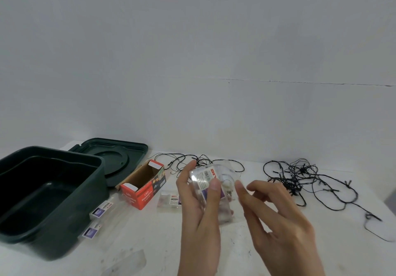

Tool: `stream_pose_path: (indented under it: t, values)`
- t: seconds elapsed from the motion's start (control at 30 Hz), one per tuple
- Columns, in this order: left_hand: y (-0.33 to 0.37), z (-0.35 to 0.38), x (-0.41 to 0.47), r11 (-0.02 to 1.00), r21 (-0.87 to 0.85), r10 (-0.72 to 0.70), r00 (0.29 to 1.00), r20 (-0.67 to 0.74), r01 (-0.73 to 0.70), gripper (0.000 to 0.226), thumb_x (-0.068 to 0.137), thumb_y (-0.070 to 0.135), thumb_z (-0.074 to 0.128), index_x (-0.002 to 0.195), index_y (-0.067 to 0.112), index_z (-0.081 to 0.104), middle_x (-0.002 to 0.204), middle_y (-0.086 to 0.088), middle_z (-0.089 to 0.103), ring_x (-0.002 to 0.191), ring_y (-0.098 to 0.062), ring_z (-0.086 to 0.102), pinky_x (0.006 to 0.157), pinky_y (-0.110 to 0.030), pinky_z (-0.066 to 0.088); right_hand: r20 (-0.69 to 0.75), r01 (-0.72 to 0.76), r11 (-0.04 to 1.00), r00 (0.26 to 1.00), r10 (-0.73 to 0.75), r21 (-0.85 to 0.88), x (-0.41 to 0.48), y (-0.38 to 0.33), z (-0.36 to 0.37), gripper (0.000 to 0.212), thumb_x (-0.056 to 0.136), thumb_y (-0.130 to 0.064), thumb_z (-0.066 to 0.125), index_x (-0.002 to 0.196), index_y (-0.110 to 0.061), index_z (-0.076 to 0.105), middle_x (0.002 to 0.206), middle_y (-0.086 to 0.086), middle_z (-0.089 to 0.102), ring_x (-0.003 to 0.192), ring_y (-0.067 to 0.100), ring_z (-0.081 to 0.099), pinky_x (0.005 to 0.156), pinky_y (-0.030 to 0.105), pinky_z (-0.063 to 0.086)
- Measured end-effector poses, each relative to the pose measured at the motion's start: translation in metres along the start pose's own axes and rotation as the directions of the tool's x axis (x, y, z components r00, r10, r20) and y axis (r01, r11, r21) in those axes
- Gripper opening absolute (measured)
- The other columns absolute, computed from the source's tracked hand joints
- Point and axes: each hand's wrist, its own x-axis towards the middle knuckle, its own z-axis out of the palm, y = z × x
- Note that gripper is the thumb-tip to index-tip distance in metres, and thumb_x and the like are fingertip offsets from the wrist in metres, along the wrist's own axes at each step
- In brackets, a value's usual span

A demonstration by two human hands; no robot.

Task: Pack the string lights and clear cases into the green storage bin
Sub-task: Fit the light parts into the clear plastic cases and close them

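Gripping a boxy clear plastic case (206, 177), the left hand (197, 211) sits beside the right hand (282, 218), whose empty fingers spread loosely.

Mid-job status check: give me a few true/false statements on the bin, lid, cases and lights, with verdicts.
1. The green bin has nothing in it. True, as far as its inside shows.
2. The lid is shut on the bin. False: it lies on the table behind the bin.
3. The left hand holds a clear case. True.
4. The black string lights are packed in the orange box. False: they lie tangled on the table, and the box is open.
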Motion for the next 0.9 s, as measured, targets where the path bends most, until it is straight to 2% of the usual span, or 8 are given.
stream_pose_path:
  t: [0.07, 0.2, 0.37, 0.53, 0.67, 0.73, 0.8, 0.9]
  values:
    - [0.0, -0.003, 0.002, 1.0, -0.017, -0.011, 1.0, 0.002, 0.011, 0.032, 0.081, 0.049, 0.056, 0.112, 0.054, 0.048, 0.123, 0.003, 0.06, 0.106, -0.018, 0.063, 0.096, -0.051, 0.047, 0.046, 0.008, 0.998, 0.999, -0.011, 0.065, 0.001, 0.001, -0.002, 0.025, 0.085, -0.012, 0.055, 0.102, -0.006, 0.073, 0.091, 0.002, 0.062, 0.079, 0.009, 0.048, 0.071, 0.012, 0.04]
    - [-0.003, -0.007, 0.007, 0.999, -0.015, -0.038, 0.999, 0.028, 0.038, 0.041, 0.079, 0.038, 0.053, 0.118, 0.048, 0.045, 0.121, 0.003, 0.061, 0.097, -0.012, 0.067, 0.081, -0.035, 0.057, 0.171, -0.05, 0.981, 0.985, 0.018, 0.187, 0.001, -0.001, -0.005, 0.034, 0.087, -0.017, 0.047, 0.112, -0.011, 0.069, 0.113, -0.01, 0.06, 0.098, 0.008, 0.05, 0.081, 0.011, 0.038]
    - [-0.006, -0.006, 0.008, 0.998, -0.055, -0.031, 0.999, 0.005, 0.032, 0.039, 0.078, 0.034, 0.055, 0.116, 0.041, 0.046, 0.109, -0.004, 0.067, 0.09, -0.012, 0.068, 0.077, -0.027, 0.056, 0.19, -0.173, 0.928, 0.975, 0.115, 0.329, -0.001, -0.012, -0.002, 0.04, 0.084, -0.021, 0.049, 0.121, -0.013, 0.062, 0.116, -0.016, 0.06, 0.104, 0.006, 0.055, 0.085, 0.009, 0.04]
    - [-0.008, -0.007, 0.011, 0.98, -0.188, -0.064, 0.998, -0.017, 0.059, 0.042, 0.07, 0.022, 0.064, 0.107, 0.033, 0.046, 0.092, -0.011, 0.073, 0.081, -0.02, 0.071, 0.072, -0.031, 0.056, 0.256, -0.149, 0.97, 0.962, 0.097, 0.192, -0.007, -0.02, 0.011, 0.088, 0.069, -0.039, 0.063, 0.146, -0.027, 0.023, 0.125, -0.017, 0.051, 0.106, 0.004, 0.05, 0.086, 0.014, 0.041]
    - [-0.009, -0.014, 0.014, 0.972, -0.215, -0.09, 0.995, 0.04, 0.096, 0.042, 0.069, 0.009, 0.067, 0.103, 0.024, 0.047, 0.087, -0.017, 0.073, 0.07, -0.019, 0.071, 0.057, -0.021, 0.054, 0.269, -0.136, 0.982, 0.958, 0.097, 0.131, -0.008, -0.014, 0.013, 0.095, 0.068, -0.036, 0.06, 0.149, -0.031, 0.011, 0.128, -0.018, 0.046, 0.108, 0.003, 0.046, 0.088, 0.019, 0.04]
    - [-0.01, -0.019, 0.017, 0.992, -0.104, -0.057, 0.991, 0.119, 0.069, 0.047, 0.066, 0.007, 0.074, 0.104, 0.021, 0.049, 0.094, -0.009, 0.073, 0.075, -0.016, 0.071, 0.059, -0.018, 0.053, 0.275, -0.206, 0.958, 0.95, 0.148, 0.198, -0.008, -0.008, 0.011, 0.092, 0.067, -0.029, 0.056, 0.148, -0.033, 0.011, 0.125, -0.024, 0.044, 0.109, 0.0, 0.045, 0.092, 0.011, 0.036]
    - [-0.013, -0.031, 0.019, 0.983, 0.164, 0.052, 0.976, 0.212, -0.088, 0.062, 0.063, 0.016, 0.083, 0.113, 0.031, 0.049, 0.113, 0.017, 0.063, 0.098, -0.005, 0.065, 0.073, -0.015, 0.051, 0.312, -0.268, 0.936, 0.931, 0.19, 0.23, -0.008, -0.002, 0.007, 0.092, 0.065, -0.023, 0.053, 0.147, -0.036, 0.012, 0.122, -0.028, 0.044, 0.111, 0.0, 0.044, 0.094, 0.005, 0.032]
    - [-0.01, -0.048, 0.023, 0.8, 0.487, 0.128, 0.893, 0.431, -0.35, 0.086, 0.069, 0.036, 0.079, 0.136, 0.045, 0.028, 0.135, 0.041, 0.031, 0.126, 0.014, 0.035, 0.094, -0.008, 0.039, 0.405, -0.332, 0.915, 0.887, 0.22, 0.23, -0.005, 0.005, 0.001, 0.102, 0.061, -0.011, 0.057, 0.142, -0.049, 0.008, 0.119, -0.028, 0.046, 0.115, 0.005, 0.045, 0.09, 0.01, 0.038]
